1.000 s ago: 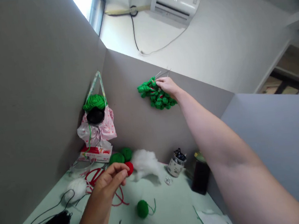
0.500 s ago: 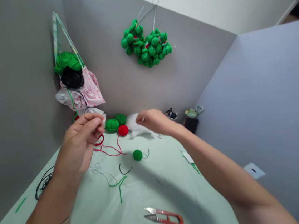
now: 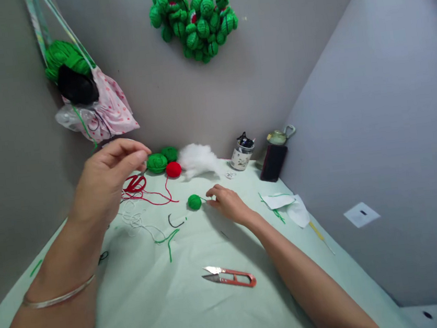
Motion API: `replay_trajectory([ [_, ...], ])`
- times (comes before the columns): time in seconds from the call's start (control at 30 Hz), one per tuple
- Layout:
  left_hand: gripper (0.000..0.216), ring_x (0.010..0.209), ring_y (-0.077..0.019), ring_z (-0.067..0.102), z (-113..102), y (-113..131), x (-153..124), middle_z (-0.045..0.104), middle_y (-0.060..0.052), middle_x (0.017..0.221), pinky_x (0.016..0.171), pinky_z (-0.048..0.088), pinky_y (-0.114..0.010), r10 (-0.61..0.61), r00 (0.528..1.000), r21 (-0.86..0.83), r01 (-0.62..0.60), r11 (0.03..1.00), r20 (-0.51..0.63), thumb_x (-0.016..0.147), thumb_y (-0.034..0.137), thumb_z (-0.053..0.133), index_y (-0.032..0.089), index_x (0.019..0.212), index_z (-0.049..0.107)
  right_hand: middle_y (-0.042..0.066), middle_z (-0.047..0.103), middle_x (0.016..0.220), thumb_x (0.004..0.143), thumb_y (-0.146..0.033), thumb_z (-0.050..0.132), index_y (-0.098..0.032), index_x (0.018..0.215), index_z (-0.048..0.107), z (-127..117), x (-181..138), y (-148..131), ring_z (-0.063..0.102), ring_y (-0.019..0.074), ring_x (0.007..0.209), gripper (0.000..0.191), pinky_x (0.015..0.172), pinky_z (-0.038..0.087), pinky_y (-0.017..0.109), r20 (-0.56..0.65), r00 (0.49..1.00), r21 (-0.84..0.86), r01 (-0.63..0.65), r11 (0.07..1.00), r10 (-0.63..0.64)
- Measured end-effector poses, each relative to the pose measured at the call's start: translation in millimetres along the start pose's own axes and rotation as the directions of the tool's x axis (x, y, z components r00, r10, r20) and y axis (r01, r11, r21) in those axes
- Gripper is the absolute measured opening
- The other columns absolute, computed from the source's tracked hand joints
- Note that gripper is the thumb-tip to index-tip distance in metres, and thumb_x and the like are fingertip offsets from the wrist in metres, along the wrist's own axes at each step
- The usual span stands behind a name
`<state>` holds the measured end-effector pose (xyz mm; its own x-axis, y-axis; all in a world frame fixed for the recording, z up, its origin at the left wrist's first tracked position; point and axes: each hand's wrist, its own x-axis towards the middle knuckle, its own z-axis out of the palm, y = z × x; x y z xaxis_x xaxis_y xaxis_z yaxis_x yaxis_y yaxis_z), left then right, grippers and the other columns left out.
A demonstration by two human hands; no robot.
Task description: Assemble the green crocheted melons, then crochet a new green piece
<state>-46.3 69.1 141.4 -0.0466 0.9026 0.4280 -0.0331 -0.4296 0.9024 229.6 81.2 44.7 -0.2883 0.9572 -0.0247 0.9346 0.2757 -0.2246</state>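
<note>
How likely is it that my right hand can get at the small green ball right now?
Probably yes: your right hand is just beside the small green ball, where its yarn tail sticks out, and no other object appears between them.

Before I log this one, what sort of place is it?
Most likely a yarn-craft workspace: a small green ball and snips lie on the table, and green crocheted-looking pieces hang against the wall.

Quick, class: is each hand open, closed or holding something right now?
Left hand: closed in a pinch; whether it holds anything cannot be told.
Right hand: half curled beside the small round green yarn ball; any grip on its tail cannot be told.
</note>
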Motion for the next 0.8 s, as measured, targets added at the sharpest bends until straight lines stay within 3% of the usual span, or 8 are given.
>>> replay_trajectory([
  [0.1,0.026,0.082,-0.0165,0.058,-2.8,-12.6,1.4,0.068,0.003,0.088,0.070,0.038,-0.030,-0.113,0.948,0.376,-0.008,0.927,0.299,0.087,0.047,0.065,0.024,0.093,0.074,0.011,0.074,0.106,0.095,-0.018,0.052,-0.020,0.100,0.074,-8.2,-22.1,-2.5,0.068,0.0233,0.092,0.022,0.072,0.038,0.030,0.082,0.997,-0.054,-0.007,0.999,0.011],
  [0.13,0.029,0.085,-0.0183,0.060,-4.4,-18.9,2.6,0.070,0.001,0.092,0.072,0.040,-0.030,-0.219,0.881,0.508,-0.028,0.861,0.419,0.089,0.050,0.060,0.025,0.096,0.073,0.011,0.076,0.099,0.091,-0.020,0.059,-0.019,0.091,0.075,-10.6,-31.0,-3.7,0.068,0.0243,0.088,0.016,0.070,0.037,0.031,0.134,0.991,-0.069,0.001,0.998,0.009],
  [0.2,0.022,0.079,-0.0205,0.061,-6.2,-33.6,4.7,0.071,-0.001,0.085,0.067,0.039,-0.030,-0.380,0.773,0.632,-0.035,0.775,0.509,0.081,0.045,0.068,0.024,0.087,0.073,0.012,0.076,0.090,0.080,-0.019,0.069,-0.018,0.078,0.074,-13.0,-48.1,-7.2,0.069,0.0257,0.081,0.006,0.067,0.035,0.032,0.229,0.973,-0.099,0.016,0.995,0.007],
  [0.23,0.018,0.073,-0.0206,0.059,-5.8,-41.5,5.2,0.070,-0.002,0.079,0.064,0.037,-0.030,-0.465,0.713,0.696,-0.046,0.716,0.525,0.077,0.041,0.070,0.024,0.081,0.072,0.013,0.077,0.089,0.079,-0.017,0.068,-0.018,0.076,0.074,-12.7,-55.3,-9.3,0.069,0.0258,0.079,0.006,0.066,0.035,0.032,0.259,0.966,-0.106,0.025,0.994,0.004],
  [0.3,0.013,0.062,-0.0205,0.054,-2.0,-56.4,4.4,0.064,-0.001,0.064,0.058,0.032,-0.031,-0.568,0.643,0.772,-0.057,0.633,0.513,0.069,0.034,0.073,0.022,0.067,0.069,0.014,0.077,0.092,0.079,-0.011,0.061,-0.018,0.078,0.075,-9.7,-65.5,-13.6,0.069,0.0255,0.079,0.015,0.067,0.034,0.032,0.291,0.957,-0.107,0.042,0.993,-0.009],
  [0.4,0.009,0.060,-0.0222,0.053,9.5,-73.3,-0.5,0.063,-0.003,0.060,0.059,0.031,-0.032,-0.661,0.578,0.842,-0.090,0.531,0.478,0.062,0.031,0.072,0.022,0.063,0.069,0.014,0.078,0.092,0.080,-0.006,0.055,-0.018,0.078,0.074,-2.5,-69.7,-16.7,0.069,0.0249,0.080,0.023,0.068,0.034,0.033,0.296,0.955,-0.072,0.063,0.995,-0.039],
  [0.53,0.012,0.058,-0.0242,0.054,28.0,-87.7,-10.6,0.062,-0.005,0.056,0.061,0.034,-0.034,-0.734,0.512,0.888,-0.151,0.435,0.446,0.055,0.031,0.074,0.021,0.056,0.067,0.009,0.074,0.079,0.075,-0.008,0.059,-0.019,0.070,0.068,0.7,-63.3,-7.5,0.064,0.0217,0.073,0.015,0.065,0.033,0.031,0.263,0.962,0.048,0.058,0.997,-0.069],
  [0.8,0.005,0.052,-0.0214,0.047,41.3,-101.5,-24.1,0.058,-0.004,0.053,0.058,0.032,-0.035,-0.715,0.444,0.840,-0.225,0.493,0.539,0.053,0.018,0.062,0.022,0.052,0.060,-0.001,0.064,0.070,0.082,-0.016,0.052,-0.018,0.083,0.063,-23.1,-58.2,43.3,0.059,0.0125,0.065,0.012,0.062,0.042,0.023,0.125,0.991,0.456,-0.009,0.890,-0.055],
])
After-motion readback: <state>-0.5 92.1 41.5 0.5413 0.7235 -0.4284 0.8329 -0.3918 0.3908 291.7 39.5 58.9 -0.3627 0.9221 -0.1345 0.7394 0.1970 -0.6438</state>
